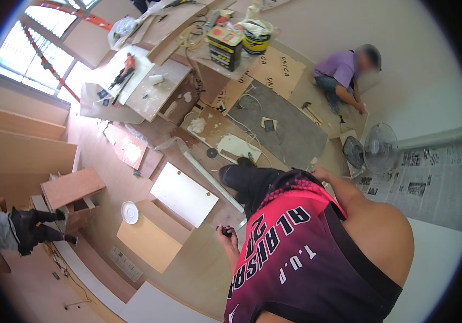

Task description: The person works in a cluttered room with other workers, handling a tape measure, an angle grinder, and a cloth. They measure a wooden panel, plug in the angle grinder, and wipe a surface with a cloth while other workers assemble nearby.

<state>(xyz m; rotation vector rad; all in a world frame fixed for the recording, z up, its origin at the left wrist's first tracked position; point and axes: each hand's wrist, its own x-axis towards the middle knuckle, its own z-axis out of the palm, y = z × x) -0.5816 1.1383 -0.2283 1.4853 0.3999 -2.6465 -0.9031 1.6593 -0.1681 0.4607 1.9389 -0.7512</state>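
My left hand (227, 235) is closed around a small dark object (225, 231), too small to name. It hangs left of my red and black jersey (295, 231), close to a white panel (184, 195) and a long pale strip (214, 183) on the floor. By my right hip is my right hand (321, 174), its fingers curled in beside my dark trousers (247, 183). Whatever it may hold is hidden. Past that hand, a grey board (282, 124) lies flat on the floor, with a white cable (249, 132) looped over its edge.
A person in purple (344, 70) crouches far right near a hammer (310, 112) and a fan (380, 148). Another person (15, 231) is far left. A workbench (161, 89) bears a power tool (128, 64); a square tin (225, 48) stands beside a yellow-black bucket (256, 40). A box-shaped cabinet (153, 237) lies left.
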